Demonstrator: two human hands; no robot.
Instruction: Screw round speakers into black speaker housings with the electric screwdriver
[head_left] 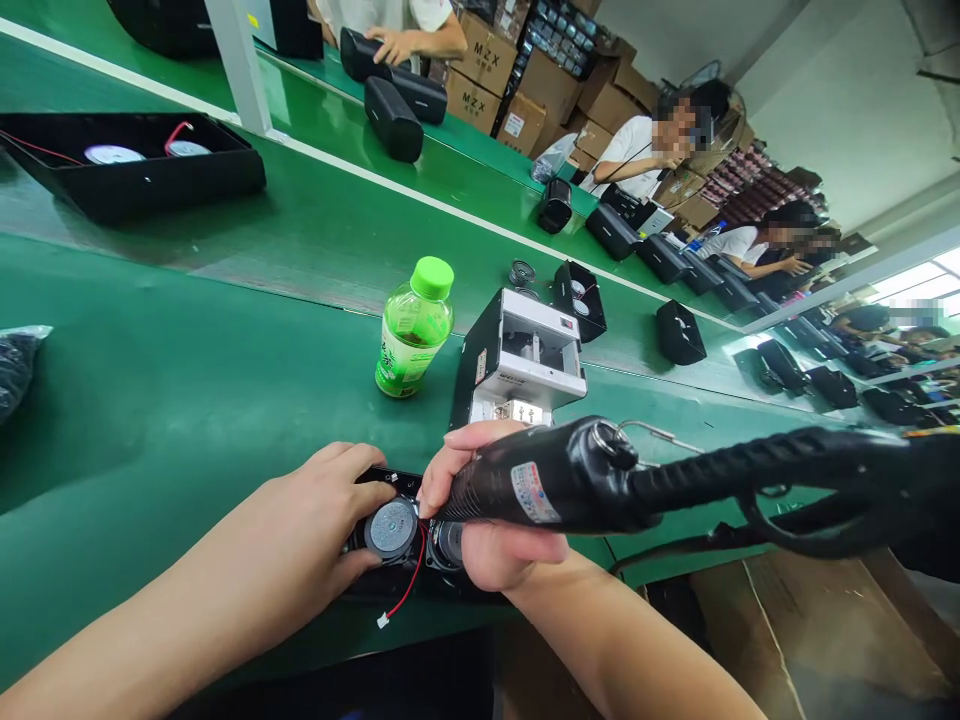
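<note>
My right hand (487, 510) is wrapped round a black electric screwdriver (555, 475), its thick cord running off to the right. The tip of the screwdriver points down at a black speaker panel (367, 583) and is hidden by my fingers. My left hand (334, 525) is closed on the panel's left part, finger and thumb around a round grey speaker (392, 528). A second speaker (448, 543) sits beside it, partly covered by my right hand. A red wire (417, 580) with a white plug (383, 620) hangs over the panel's near edge.
A screw feeder (517, 350) stands just beyond my hands, with a green-capped bottle (415, 330) left of it. Black speaker housings (135, 180) lie on the green conveyor (337, 225). Co-workers (634, 150) sit across it. A cardboard box (817, 620) is at lower right.
</note>
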